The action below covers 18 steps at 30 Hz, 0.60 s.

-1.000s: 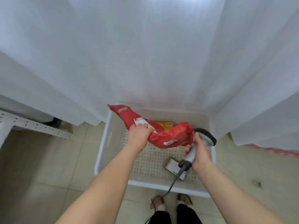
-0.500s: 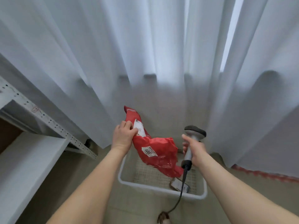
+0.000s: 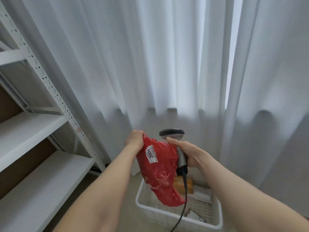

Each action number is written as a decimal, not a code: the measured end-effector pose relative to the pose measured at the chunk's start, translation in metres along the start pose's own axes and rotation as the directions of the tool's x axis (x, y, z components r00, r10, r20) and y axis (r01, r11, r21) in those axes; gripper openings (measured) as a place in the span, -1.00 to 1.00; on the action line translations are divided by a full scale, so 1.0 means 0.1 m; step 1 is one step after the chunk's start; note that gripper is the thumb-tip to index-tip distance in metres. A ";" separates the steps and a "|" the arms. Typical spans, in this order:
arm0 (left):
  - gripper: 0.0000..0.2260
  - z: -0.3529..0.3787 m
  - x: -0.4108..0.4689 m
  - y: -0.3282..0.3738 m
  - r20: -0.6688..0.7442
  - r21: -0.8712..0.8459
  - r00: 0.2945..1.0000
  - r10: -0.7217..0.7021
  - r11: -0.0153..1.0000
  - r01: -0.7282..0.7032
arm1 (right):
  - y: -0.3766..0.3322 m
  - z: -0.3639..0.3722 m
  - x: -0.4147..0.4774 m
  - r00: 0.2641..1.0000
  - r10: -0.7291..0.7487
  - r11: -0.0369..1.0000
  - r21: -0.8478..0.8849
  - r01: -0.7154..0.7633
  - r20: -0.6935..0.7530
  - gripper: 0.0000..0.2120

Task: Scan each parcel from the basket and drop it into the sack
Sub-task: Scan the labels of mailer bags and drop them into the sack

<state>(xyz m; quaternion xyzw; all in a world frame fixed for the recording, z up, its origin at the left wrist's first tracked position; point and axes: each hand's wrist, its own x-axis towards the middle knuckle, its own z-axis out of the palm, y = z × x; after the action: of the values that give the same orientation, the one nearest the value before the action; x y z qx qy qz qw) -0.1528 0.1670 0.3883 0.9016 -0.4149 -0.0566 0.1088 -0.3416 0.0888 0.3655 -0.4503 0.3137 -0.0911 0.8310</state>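
Note:
My left hand [image 3: 134, 138] grips the top edge of a red plastic parcel [image 3: 160, 173], which hangs in the air above the white basket [image 3: 167, 213]. A white label reading 2001 [image 3: 151, 154] faces me on the parcel. My right hand [image 3: 185, 151] holds the grey handle of a barcode scanner [image 3: 172, 133], whose dark head sits just right of the parcel's top. The scanner's black cable [image 3: 184, 198] drops down in front of the basket. An orange parcel [image 3: 183, 184] and other packets lie in the basket. No sack is in view.
A white metal shelving rack [image 3: 41, 124] with several boards stands at the left. White curtains [image 3: 167, 64] hang across the back and right. The basket sits on a beige floor [image 3: 127, 215] near the curtain.
Both hands have risen, lifting the red parcel clear of the basket. The parcel has turned so its 2001 label faces me, and the scanner came in close beside it. My view tilted upward.

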 end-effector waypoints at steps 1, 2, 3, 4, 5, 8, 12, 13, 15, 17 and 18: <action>-0.79 -0.06 -0.01 0.00 -0.017 0.001 1.000 -0.007 1.000 0.007 | -0.03 0.07 -0.01 1.000 -0.008 0.998 -0.064 0.007 -0.022 -0.41; -0.77 -0.13 -0.02 -0.01 -0.030 0.009 1.000 -0.005 1.000 0.005 | -0.05 0.15 -0.02 0.999 -0.014 0.994 -0.111 0.010 -0.043 -0.44; -0.75 -0.18 -0.03 -0.01 -0.043 0.013 0.999 0.004 1.000 -0.003 | -0.06 0.24 -0.02 0.997 -0.014 0.989 -0.150 0.003 -0.071 -0.49; -0.75 -0.22 -0.04 -0.02 -0.049 0.012 0.999 0.013 1.000 -0.012 | -0.05 0.33 -0.01 0.995 -0.012 0.984 -0.181 -0.005 -0.096 -0.56; -0.75 -0.26 -0.04 -0.03 -0.053 0.011 0.998 0.019 1.000 -0.019 | -0.04 0.41 0.00 0.992 -0.015 0.979 -0.204 -0.012 -0.127 -0.61; -0.75 -0.37 -0.04 -0.08 -0.010 -0.021 0.998 0.064 0.998 -0.064 | 0.01 0.63 0.04 0.975 -0.048 0.982 -0.188 0.007 -0.217 -0.84; -0.61 -0.55 -0.08 -0.17 0.145 -0.149 0.969 0.201 0.972 -0.179 | -0.01 0.78 0.12 0.940 -0.112 0.994 -0.051 0.101 -0.321 -0.87; -0.57 -0.60 -0.10 -0.20 0.192 -0.214 0.958 0.213 0.962 -0.171 | -0.02 0.81 0.15 0.931 -0.127 0.992 -0.018 0.128 -0.342 -0.87; -0.48 -0.71 -0.13 -0.27 0.374 -0.420 0.904 0.210 0.907 -0.037 | -0.03 0.88 0.21 0.919 -0.144 0.984 0.044 0.172 -0.368 -0.87; -0.47 -0.82 -0.18 -0.34 0.533 -0.533 0.807 0.257 0.842 0.084 | -0.05 0.95 0.24 0.906 -0.168 0.967 0.116 0.229 -0.388 -0.85; -0.46 -0.86 -0.20 -0.36 0.578 -0.536 0.767 0.279 0.838 0.100 | -0.06 0.97 0.26 0.899 -0.183 0.957 0.137 0.256 -0.398 -0.84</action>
<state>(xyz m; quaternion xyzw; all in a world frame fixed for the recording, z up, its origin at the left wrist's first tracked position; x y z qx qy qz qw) -0.1229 0.2174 0.4632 0.7386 -0.4380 -0.4661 0.2130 -0.2617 0.1409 0.3969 -0.3767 0.4065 -0.2992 0.7767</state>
